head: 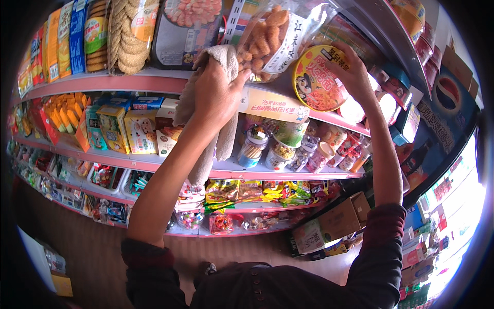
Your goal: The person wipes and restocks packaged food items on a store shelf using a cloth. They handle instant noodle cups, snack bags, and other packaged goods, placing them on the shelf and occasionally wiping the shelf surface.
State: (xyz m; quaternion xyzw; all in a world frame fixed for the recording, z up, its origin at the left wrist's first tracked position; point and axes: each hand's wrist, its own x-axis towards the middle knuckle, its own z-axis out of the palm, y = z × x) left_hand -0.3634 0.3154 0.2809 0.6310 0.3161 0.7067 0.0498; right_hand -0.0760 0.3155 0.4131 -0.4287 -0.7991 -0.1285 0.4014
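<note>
A light beige cloth [225,143] hangs in folds from my left hand [218,90], which grips it in front of the upper shelf. My left thumb reaches to the lower edge of a clear bag of brown fried snacks [266,34]. My right hand [351,69] holds a round instant noodle tub [320,85] by its rim, its yellow and red printed lid turned toward me. The tub is tilted at the shelf's front edge, right of the snack bag. Part of the tub's rim is hidden behind my right fingers.
Packs of round biscuits [131,38] and a dark flat package [189,34] stand on the upper shelf [104,83]. Below are boxed snacks [141,129] and small jars [252,145]. A cardboard box [339,216] sits low on the right. A Pepsi panel [444,96] borders the shelf's right end.
</note>
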